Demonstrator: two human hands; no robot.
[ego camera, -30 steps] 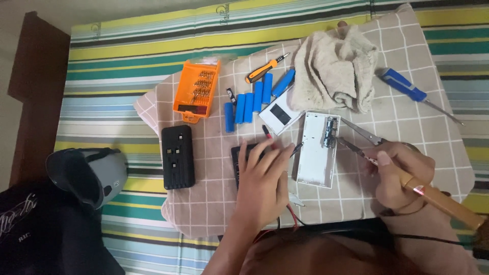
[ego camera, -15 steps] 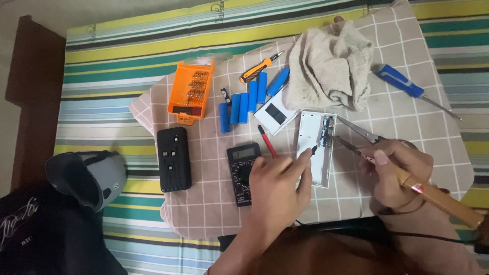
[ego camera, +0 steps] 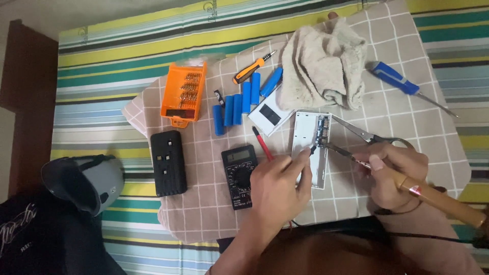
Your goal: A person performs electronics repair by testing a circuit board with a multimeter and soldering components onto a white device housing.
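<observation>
I see my right hand [ego camera: 392,170] closed on the wooden-handled soldering iron [ego camera: 407,186], tip pointing left into the open white plastic case [ego camera: 310,147]; my left hand [ego camera: 277,188] pinches a thin wire there, nearer.

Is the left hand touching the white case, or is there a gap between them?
Touching. The head view shows the left hand with its fingertips lying on the white case, no gap visible.
</observation>
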